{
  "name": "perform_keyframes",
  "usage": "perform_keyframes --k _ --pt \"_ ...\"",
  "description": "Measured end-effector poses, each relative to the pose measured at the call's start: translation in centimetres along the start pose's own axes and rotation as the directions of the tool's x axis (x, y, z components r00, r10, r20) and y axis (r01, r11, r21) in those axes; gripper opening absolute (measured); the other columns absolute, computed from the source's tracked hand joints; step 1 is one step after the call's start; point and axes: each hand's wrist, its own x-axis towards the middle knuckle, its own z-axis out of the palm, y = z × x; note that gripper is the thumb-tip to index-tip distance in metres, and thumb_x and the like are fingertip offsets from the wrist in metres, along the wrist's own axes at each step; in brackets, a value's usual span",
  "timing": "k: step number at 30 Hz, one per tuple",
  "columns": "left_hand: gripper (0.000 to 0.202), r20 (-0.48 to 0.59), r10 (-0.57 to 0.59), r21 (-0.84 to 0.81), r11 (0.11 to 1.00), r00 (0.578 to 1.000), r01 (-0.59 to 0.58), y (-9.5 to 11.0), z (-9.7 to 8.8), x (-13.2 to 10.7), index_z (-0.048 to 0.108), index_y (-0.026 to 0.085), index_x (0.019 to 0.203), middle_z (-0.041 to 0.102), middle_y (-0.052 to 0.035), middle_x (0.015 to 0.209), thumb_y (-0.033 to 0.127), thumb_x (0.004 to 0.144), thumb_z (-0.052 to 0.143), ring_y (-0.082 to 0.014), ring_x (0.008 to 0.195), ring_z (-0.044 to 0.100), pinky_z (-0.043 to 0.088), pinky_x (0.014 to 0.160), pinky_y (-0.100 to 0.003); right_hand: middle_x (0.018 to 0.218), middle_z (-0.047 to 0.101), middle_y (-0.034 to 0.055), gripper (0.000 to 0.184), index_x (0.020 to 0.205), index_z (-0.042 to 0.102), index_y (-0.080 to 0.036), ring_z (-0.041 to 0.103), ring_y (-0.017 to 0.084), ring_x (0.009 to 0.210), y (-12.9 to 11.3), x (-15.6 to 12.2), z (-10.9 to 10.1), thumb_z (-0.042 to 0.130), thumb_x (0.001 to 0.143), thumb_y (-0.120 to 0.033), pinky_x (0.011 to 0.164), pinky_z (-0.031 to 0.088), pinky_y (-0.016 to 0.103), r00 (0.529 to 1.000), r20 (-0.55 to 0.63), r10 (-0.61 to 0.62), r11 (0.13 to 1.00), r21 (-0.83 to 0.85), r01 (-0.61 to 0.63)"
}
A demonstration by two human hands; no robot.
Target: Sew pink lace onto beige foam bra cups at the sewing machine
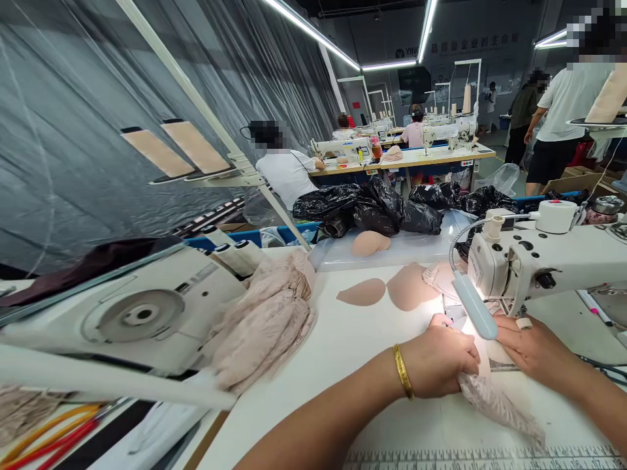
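Note:
My left hand (439, 358), with a gold bangle on its wrist, is curled shut on a piece of pale pink lace fabric (499, 405) that trails toward me over the white table (353, 346). My right hand (531, 346) lies on the same fabric just right of the needle, fingers pressed down on it. Both hands sit under the head of a white sewing machine (533, 261), whose small lamp (474, 305) lights the cloth between them. Two beige bra cups (392, 290) lie flat on the table just beyond.
A heap of pink lace pieces (267, 320) lies at the left beside another white machine (142, 313). A clear tray (392, 251) with a beige cup and black plastic bags (377, 205) stand behind. Other people sit at sewing tables further back; one stands at the right.

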Motion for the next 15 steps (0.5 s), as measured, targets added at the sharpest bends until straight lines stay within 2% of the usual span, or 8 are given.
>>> perform_keyframes --k 5,11,15 --pt "0.009 -0.009 0.011 -0.015 1.0 1.0 -0.011 -0.18 -0.02 -0.01 0.067 0.02 0.081 0.077 0.0021 0.113 0.013 0.084 0.071 -0.019 0.099 0.069 0.035 0.094 -0.039 0.121 0.075 0.0032 0.043 0.123 0.07 -0.031 0.069 0.021 0.096 0.01 -0.12 0.04 0.039 0.099 -0.012 0.079 0.058 0.033 1.0 0.015 -0.001 1.0 -0.031 0.001" --pt "0.008 -0.002 0.013 -0.01 1.0 1.0 -0.013 -0.14 -0.03 -0.1 0.068 0.02 0.082 0.077 0.0013 0.115 0.012 0.085 0.069 -0.0187 0.098 0.069 0.034 0.092 -0.04 0.111 0.077 0.0033 0.038 0.115 0.072 -0.03 0.069 0.021 0.085 0.0 -0.01 -0.44 0.041 0.099 -0.016 0.075 0.058 0.033 1.0 0.015 -0.02 0.999 -0.031 0.02" --pt "0.007 -0.005 0.017 -0.003 1.0 1.0 -0.017 -0.32 0.09 -0.11 0.067 0.02 0.082 0.077 0.0016 0.117 0.014 0.087 0.067 -0.0193 0.1 0.069 0.034 0.093 -0.041 0.108 0.077 0.0031 0.038 0.113 0.072 -0.03 0.07 0.021 0.086 0.11 -0.09 -0.44 0.041 0.098 -0.015 0.073 0.058 0.032 1.0 0.024 -0.008 1.0 -0.019 0.008"
